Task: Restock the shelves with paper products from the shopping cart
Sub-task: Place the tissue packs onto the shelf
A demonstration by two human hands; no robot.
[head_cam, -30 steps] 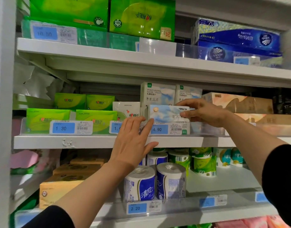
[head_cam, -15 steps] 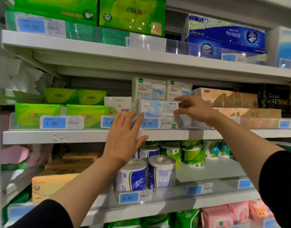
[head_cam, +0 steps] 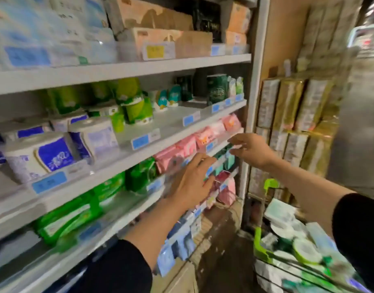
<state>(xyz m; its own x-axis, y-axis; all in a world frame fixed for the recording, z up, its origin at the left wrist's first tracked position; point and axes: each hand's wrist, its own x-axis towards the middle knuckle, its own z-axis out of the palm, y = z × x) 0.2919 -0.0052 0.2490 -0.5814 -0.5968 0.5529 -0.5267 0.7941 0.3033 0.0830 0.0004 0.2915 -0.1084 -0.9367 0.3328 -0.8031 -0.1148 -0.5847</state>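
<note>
The view is blurred by motion. My left hand hangs in front of the pink tissue packs on a lower shelf, fingers apart and holding nothing. My right hand is out to the right near the shelf's end post, fingers spread and empty. The shopping cart, green-rimmed, stands at the lower right, filled with white and green paper packs. White shelves carry toilet rolls with blue labels, green packs and boxed tissues.
Beyond the shelf's end post stand stacked gold-wrapped packs against a brown wall. Blue price tags line the shelf fronts. Blue packs sit on the lowest shelf near the floor.
My head has turned right and down towards the cart. Both hands have left the blue-and-white tissue pack on the middle shelf and dropped lower, now empty.
</note>
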